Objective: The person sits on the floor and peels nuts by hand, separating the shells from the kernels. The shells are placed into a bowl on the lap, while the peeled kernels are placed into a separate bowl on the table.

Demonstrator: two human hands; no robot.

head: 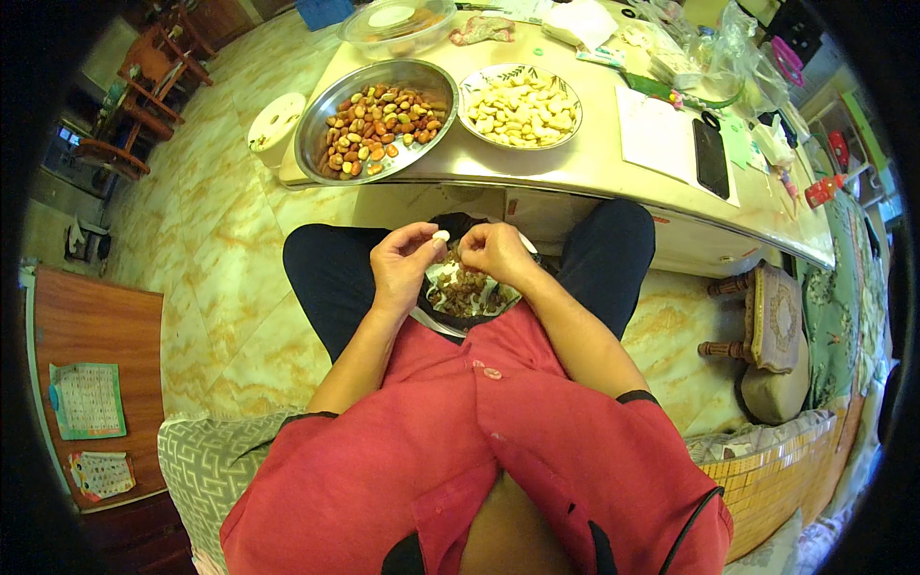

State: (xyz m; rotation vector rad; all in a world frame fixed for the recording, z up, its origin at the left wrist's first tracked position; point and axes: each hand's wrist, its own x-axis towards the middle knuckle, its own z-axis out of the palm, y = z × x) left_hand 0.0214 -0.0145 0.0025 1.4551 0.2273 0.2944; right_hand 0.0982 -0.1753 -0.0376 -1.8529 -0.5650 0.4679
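Between finger and thumb of my left hand (408, 260) is a pale peeled bean (441, 236). My right hand (496, 251) is close beside it with fingers pinched together; whether it holds anything is hidden. Below both hands, between my knees, a lined bin (467, 295) contains brown bean skins. On the table in front of me, a steel basin (305, 147) holds brown, unpeeled beans (377, 129). Touching or nearly touching its right side, a patterned bowl (575, 129) is full of pale peeled beans (519, 108).
A round white container (277, 126) stands left of the basin. The table (445, 169) also carries a lidded plastic tub (395, 25), papers (650, 133), a black phone (710, 158) and plastic bags (744, 65). A wooden stool (775, 316) is at the right.
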